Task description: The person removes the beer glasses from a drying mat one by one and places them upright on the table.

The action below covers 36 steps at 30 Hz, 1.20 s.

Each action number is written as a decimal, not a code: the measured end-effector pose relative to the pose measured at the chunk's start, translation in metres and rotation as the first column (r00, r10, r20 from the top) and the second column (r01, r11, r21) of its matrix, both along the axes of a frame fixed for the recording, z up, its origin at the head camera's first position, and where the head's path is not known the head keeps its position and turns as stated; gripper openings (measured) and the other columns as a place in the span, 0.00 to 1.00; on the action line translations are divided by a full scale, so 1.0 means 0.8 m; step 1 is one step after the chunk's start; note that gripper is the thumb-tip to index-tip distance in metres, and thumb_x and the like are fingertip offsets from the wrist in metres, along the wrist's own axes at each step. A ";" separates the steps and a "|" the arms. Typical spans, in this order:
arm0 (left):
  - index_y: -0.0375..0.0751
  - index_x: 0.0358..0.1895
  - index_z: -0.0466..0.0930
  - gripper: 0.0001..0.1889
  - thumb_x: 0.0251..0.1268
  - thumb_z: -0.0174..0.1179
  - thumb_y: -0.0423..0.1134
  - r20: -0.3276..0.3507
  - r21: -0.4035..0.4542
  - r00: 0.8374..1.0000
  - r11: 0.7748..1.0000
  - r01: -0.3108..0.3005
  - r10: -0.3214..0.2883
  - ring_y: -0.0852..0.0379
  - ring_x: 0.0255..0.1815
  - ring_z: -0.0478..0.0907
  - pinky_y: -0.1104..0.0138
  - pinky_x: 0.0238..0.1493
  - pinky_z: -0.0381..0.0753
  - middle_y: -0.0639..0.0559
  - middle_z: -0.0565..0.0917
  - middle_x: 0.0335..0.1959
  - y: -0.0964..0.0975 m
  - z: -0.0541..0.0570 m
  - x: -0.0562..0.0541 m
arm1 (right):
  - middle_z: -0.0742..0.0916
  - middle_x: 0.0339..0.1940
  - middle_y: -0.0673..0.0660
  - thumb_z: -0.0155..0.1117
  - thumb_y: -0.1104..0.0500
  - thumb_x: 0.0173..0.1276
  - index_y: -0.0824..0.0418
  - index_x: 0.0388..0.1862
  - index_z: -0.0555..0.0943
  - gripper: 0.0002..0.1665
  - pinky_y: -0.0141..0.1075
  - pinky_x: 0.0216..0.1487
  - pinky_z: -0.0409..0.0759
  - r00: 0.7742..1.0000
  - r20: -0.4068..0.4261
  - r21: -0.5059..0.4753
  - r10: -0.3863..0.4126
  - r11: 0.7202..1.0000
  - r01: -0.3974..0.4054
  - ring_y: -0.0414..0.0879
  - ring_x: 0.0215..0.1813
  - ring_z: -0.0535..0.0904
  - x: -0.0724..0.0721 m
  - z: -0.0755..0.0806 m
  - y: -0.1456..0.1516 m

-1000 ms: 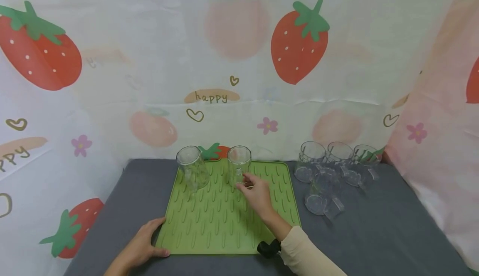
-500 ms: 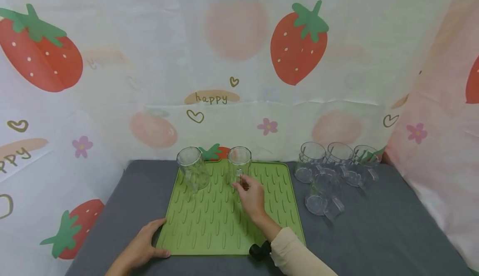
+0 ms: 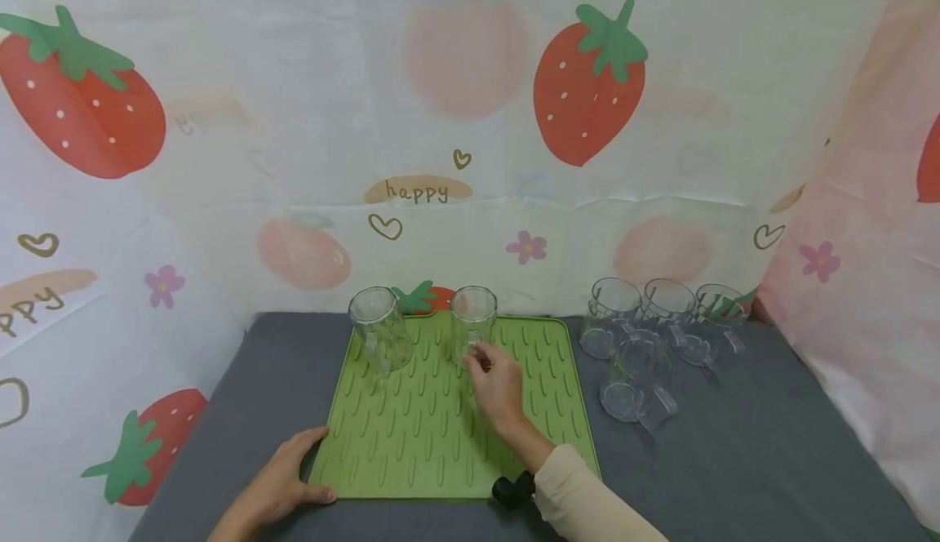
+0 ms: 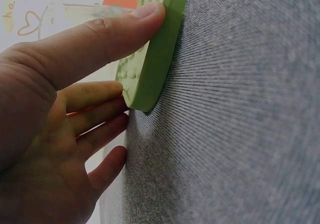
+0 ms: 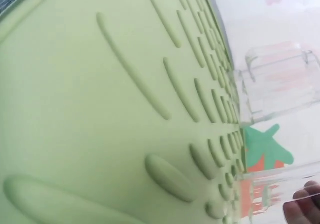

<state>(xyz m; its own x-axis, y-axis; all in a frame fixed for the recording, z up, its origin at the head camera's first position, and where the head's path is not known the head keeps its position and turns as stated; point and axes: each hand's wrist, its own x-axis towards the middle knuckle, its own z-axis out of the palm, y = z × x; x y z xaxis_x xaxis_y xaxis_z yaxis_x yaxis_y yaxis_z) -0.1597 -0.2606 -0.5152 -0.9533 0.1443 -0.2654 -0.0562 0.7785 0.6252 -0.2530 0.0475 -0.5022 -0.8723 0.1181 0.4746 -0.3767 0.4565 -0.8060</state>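
Note:
A green ridged silicone mat (image 3: 419, 436) lies on the dark grey cloth. My left hand (image 3: 275, 481) is at its near left corner; the left wrist view shows the thumb (image 4: 125, 32) on the mat's near edge and the other fingers extended at its side. Toward the back of the mat stands an upright clear glass mug (image 3: 472, 317), its handle facing me. My right hand (image 3: 499, 387) pinches that handle between curled fingers and thumb. Left of it, also upright on the mat, is a second glass mug (image 3: 382, 334).
To the right of the mat, several clear mugs (image 3: 622, 379) stand grouped on the grey cloth (image 3: 742, 444). A strawberry-print curtain (image 3: 470, 134) hangs right behind the mat. A small black object (image 3: 512, 490) sits at my right wrist, over the mat's near edge.
My right hand has shifted slightly left and its fingers have closed in on the mug's handle. The left hand keeps its place at the mat's corner.

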 end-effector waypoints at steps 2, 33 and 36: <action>0.29 0.69 0.64 0.54 0.36 0.80 0.48 -0.001 0.001 1.000 1.000 0.001 -0.001 0.26 0.70 0.59 0.38 0.62 0.66 0.28 0.65 0.68 0.000 0.000 0.000 | 0.89 0.28 0.59 0.68 0.67 0.62 0.68 0.37 0.86 0.06 0.31 0.32 0.84 1.000 0.006 0.010 -0.010 1.000 0.010 0.49 0.32 0.86 0.002 0.003 0.002; 0.29 0.70 0.63 0.54 0.37 0.80 0.50 0.007 0.000 1.000 1.000 0.001 -0.001 0.25 0.70 0.58 0.37 0.62 0.66 0.27 0.65 0.69 0.000 0.000 -0.001 | 0.90 0.35 0.64 0.67 0.68 0.63 0.71 0.40 0.86 0.08 0.40 0.34 0.85 0.988 0.101 0.039 -0.121 0.992 0.117 0.52 0.36 0.87 0.002 0.023 0.039; 0.29 0.70 0.63 0.54 0.37 0.80 0.50 0.011 -0.003 1.000 1.000 0.001 -0.001 0.26 0.69 0.58 0.37 0.62 0.66 0.27 0.65 0.69 0.000 0.000 -0.001 | 0.90 0.34 0.64 0.67 0.69 0.63 0.71 0.39 0.86 0.07 0.39 0.33 0.84 0.989 0.092 0.040 -0.117 0.993 0.113 0.52 0.35 0.86 0.003 0.026 0.042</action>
